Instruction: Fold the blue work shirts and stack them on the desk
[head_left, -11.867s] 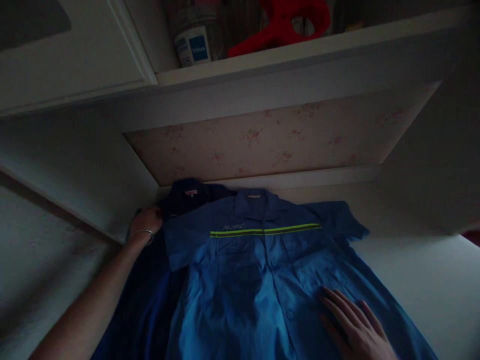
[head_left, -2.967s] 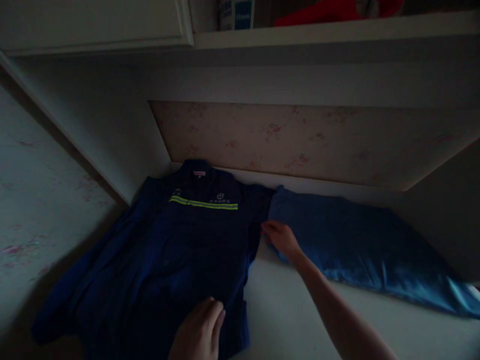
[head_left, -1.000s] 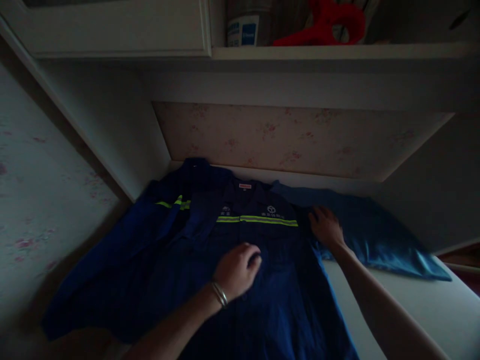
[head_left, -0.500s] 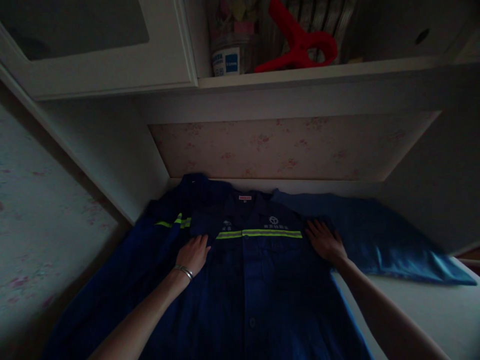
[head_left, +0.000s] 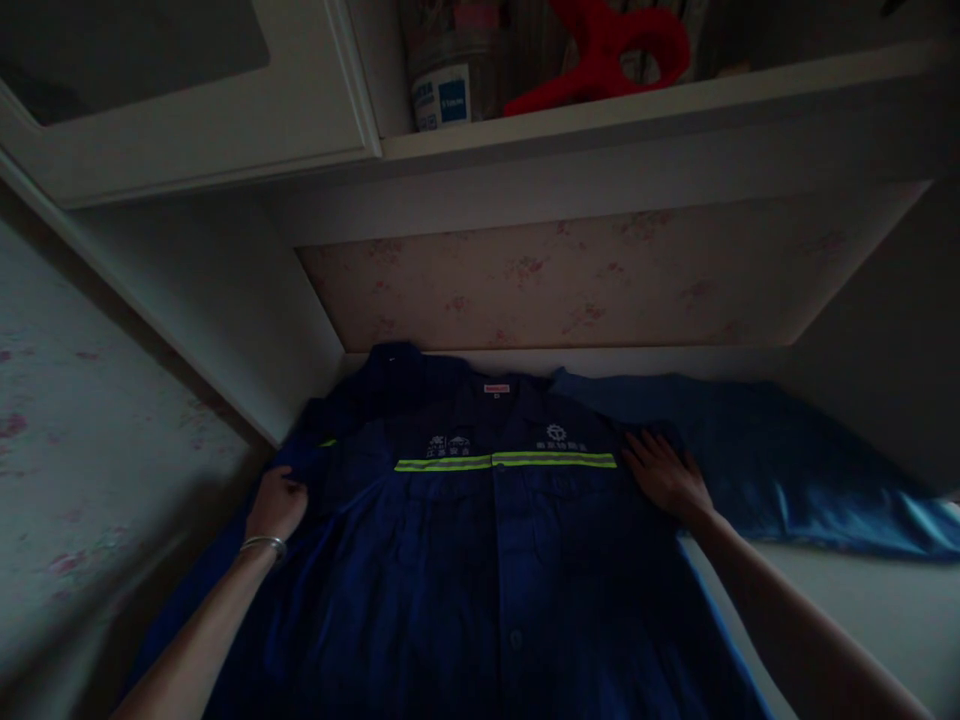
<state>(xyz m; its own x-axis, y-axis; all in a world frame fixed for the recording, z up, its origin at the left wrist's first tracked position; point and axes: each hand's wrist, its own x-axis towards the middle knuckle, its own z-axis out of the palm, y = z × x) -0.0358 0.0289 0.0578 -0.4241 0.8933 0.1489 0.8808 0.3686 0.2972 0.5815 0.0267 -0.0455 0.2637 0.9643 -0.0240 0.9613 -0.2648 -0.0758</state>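
Observation:
A dark navy work shirt (head_left: 495, 560) with a yellow-green reflective stripe lies front-up, collar toward the wall, on the white surface (head_left: 862, 610). Under it at the left another dark navy garment (head_left: 375, 385) shows. My left hand (head_left: 276, 503), a bracelet on its wrist, is closed on the shirt's left sleeve. My right hand (head_left: 666, 473) lies flat, fingers spread, on the shirt's right shoulder. A folded lighter blue shirt (head_left: 757, 460) lies just to the right of that hand.
A flowered wall panel (head_left: 570, 280) backs the recess. A white side panel (head_left: 225, 300) closes the left. Overhead, a shelf (head_left: 637, 105) carries a labelled jar (head_left: 439, 95) and a red plastic object (head_left: 607, 50). The scene is dim.
My left hand slid from the shirt's chest out to its left sleeve and closed on it. The right hand stayed on the right shoulder. The shirt front now lies spread wider.

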